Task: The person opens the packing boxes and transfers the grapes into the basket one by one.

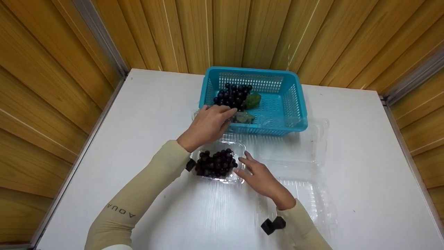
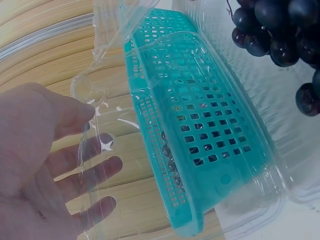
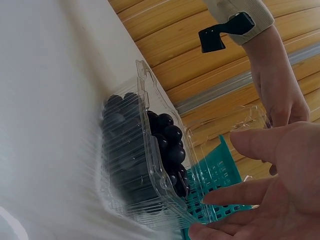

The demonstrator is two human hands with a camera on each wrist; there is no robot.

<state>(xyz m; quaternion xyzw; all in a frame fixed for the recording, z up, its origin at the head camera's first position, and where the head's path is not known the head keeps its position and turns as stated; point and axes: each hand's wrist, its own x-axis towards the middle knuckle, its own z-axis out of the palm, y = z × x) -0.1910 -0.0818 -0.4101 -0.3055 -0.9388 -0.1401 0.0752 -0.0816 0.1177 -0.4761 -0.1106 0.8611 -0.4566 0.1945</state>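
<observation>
Left hand [image 1: 211, 123] pinches clear lid [image 2: 120, 112], raised at 12 o'clock of clear tub [image 1: 225, 180]. Right hand [image 1: 260, 177] at 3 o'clock, fingers apart; contact unclear. Grapes [image 1: 216, 163] inside tub, seemingly heaped to the rim; basket [image 1: 301, 99] at 1 o'clock. Risks: lowered lid could squash top fruit; unbraced tub could skid; slack pinch could free the lid.
</observation>
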